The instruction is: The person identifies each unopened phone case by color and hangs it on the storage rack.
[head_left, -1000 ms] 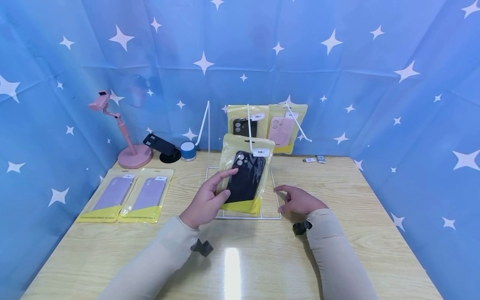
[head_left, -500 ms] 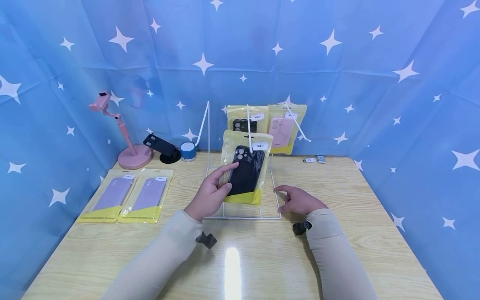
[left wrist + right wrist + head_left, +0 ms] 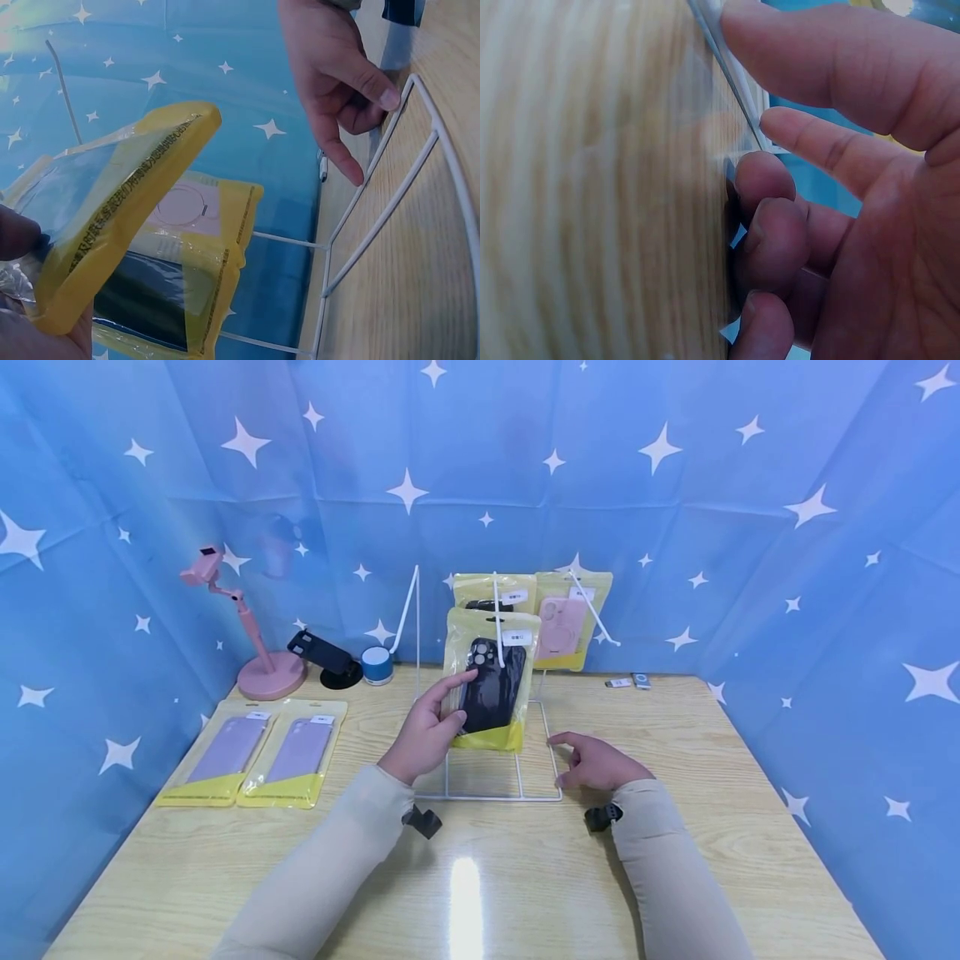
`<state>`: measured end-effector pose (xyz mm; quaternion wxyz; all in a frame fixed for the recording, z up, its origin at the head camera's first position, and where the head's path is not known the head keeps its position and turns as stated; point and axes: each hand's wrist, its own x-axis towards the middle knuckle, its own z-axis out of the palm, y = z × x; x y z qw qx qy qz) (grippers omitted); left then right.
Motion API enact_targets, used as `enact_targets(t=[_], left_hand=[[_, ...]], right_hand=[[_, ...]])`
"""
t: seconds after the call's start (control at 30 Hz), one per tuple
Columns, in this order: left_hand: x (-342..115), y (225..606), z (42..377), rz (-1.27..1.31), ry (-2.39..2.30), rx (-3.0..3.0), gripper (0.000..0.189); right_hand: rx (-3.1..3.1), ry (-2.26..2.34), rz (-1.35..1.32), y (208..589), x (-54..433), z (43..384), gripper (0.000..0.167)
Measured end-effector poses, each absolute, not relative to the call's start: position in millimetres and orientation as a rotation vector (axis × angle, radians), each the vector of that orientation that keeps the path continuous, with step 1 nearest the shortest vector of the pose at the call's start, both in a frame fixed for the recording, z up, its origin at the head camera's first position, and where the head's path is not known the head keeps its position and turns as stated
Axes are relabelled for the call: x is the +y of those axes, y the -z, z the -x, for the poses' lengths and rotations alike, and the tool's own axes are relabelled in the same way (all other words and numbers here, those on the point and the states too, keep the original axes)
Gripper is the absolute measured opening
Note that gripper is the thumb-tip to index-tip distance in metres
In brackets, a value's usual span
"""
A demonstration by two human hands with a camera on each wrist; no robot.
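Observation:
My left hand grips the left side of a bagged black phone case, thumb and index finger over its front. A white hook of the wire display rack meets the bag's hang hole, and its tip shows in front. Behind it hang another bagged black case and a bagged pink case. In the left wrist view the bag tilts, its yellow bottom edge outward. My right hand rests at the rack base's right side, index finger and thumb touching the wire, other fingers bent under.
Two bagged purple cases lie side by side at the table's left. Behind them stand a pink phone stand, a black case on a holder and a blue round speaker. Two small sticks lie at the back right.
My left hand has moved the bagged black case up and back along the hook, toward the bags behind. The right hand has stayed at the rack's base.

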<state>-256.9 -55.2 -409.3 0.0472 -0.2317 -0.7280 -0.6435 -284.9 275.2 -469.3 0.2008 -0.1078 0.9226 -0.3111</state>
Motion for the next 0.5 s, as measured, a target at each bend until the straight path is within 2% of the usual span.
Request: enact_targets(t=[0.5], left_hand=[[-49, 406, 281, 0.618, 1.994, -2.235, 0.059]], right_hand=[[2.589, 0.859, 0.297, 470, 275, 285, 0.075]])
